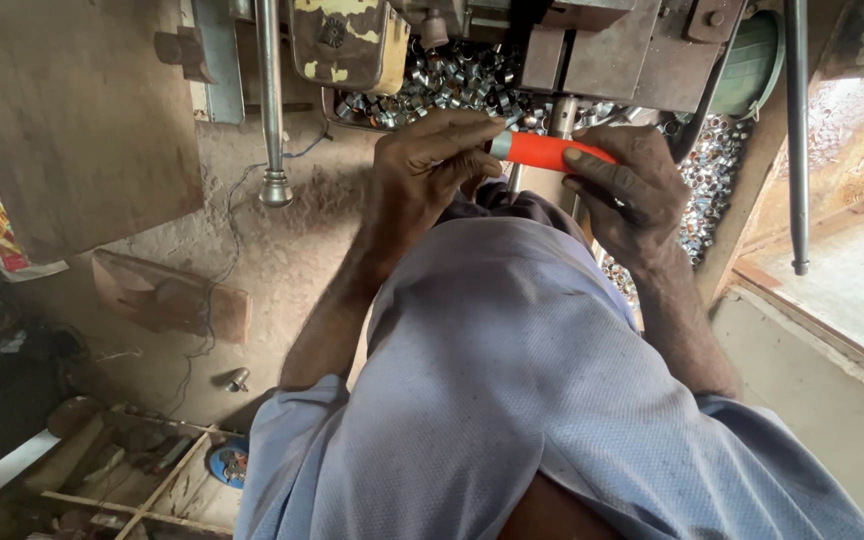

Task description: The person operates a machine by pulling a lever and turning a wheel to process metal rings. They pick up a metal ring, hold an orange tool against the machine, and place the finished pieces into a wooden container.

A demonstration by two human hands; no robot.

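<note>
Orange handle point(550, 151) sits gripped between both hands just below the machine point(612, 50): left hand point(422, 175) with fingers curled over its metal end, right hand point(627, 190) with fingers closed along it. Many small metal rings point(452, 85) already lie in the tray point(337, 108). Room is tight, with a steel rod point(270, 100) to the left and a wooden frame point(742, 200) close on the right.
</note>
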